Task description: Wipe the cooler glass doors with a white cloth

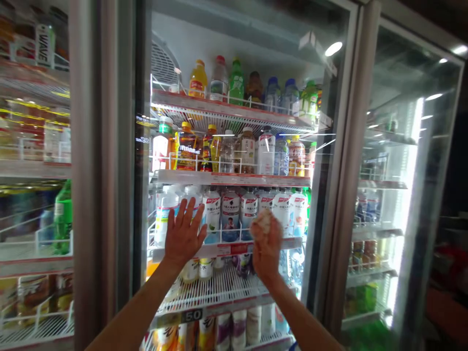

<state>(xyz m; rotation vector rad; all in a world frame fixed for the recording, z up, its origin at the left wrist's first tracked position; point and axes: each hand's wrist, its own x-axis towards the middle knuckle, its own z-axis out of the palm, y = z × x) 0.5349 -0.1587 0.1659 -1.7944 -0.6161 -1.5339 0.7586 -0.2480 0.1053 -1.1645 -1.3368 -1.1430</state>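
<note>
My left hand (184,235) lies flat, fingers spread, against the glass door (234,112) of a drinks cooler, level with the third shelf. My right hand (266,246) is closed round a crumpled whitish cloth or paper wad (262,220) pressed on the same glass, a little to the right. Behind the glass stand rows of white-labelled bottles (231,214) right behind both hands.
Upper shelves hold orange, green and clear bottles (219,80). A metal door frame (341,165) stands to the right, with another cooler door (398,185) beyond it. To the left are a wide frame post (98,170) and a further cooler with a green bottle (63,217).
</note>
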